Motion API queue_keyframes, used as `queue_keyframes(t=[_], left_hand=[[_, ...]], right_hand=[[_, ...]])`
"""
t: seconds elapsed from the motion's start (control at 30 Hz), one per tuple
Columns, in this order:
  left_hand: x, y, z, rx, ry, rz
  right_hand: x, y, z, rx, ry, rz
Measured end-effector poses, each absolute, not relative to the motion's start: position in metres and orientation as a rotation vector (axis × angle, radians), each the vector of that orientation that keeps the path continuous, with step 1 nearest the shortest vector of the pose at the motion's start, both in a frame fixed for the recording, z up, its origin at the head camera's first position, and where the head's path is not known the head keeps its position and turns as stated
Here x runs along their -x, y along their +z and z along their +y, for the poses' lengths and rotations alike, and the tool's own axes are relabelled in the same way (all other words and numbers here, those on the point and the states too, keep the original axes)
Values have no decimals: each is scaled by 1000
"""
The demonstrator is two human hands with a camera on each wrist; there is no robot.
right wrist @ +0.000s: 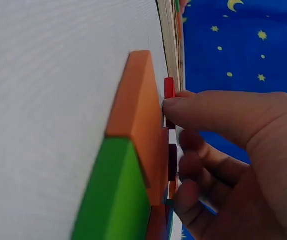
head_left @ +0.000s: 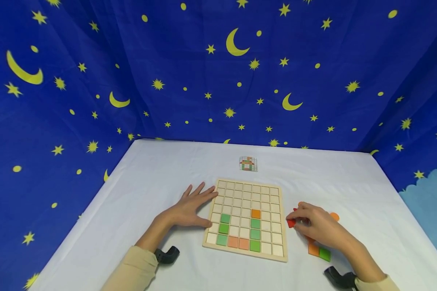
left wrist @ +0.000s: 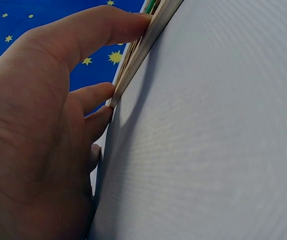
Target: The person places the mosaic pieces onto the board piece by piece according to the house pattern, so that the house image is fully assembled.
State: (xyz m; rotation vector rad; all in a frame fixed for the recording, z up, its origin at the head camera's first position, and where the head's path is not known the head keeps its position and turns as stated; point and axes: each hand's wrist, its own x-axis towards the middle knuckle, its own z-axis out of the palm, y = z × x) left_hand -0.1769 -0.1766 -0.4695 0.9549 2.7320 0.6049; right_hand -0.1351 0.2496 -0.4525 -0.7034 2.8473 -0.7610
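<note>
A wooden grid board (head_left: 265, 226) lies on the white table, with green, salmon and orange square tiles in its nearer cells. Against its left edge rest the thumb and fingertips of my left hand (head_left: 191, 209), spread and fairly straight; the left wrist view shows the thumb (left wrist: 128, 26) right at the frame's side. My right hand (head_left: 322, 226), just right of the board, pinches a small red tile (head_left: 291, 223) between thumb and fingers. In the right wrist view the thumb covers part of this red tile (right wrist: 170, 86).
Around and under the right hand lie loose pieces, among them an orange tile (head_left: 313, 249), a green tile (head_left: 325, 254) and a rounded orange piece (head_left: 334, 216). Beyond the board sits a small picture card (head_left: 248, 163). Blue star-patterned cloth (head_left: 189, 60) hangs behind the table.
</note>
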Motion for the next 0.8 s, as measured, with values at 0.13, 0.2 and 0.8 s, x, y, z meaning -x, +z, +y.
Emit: queue_keyframes(t=[0.13,0.2,0.8], left_hand=[[176,-468,-176,-963,613,2728],[176,-467,-176,-963,619,2727],[177,-470,-176,-952,610,2734]], right_hand=[[134,-452,248,737,-748,2818],[134,-451,247,750,-732,2822],[140,-450,235,732,-868,2887]])
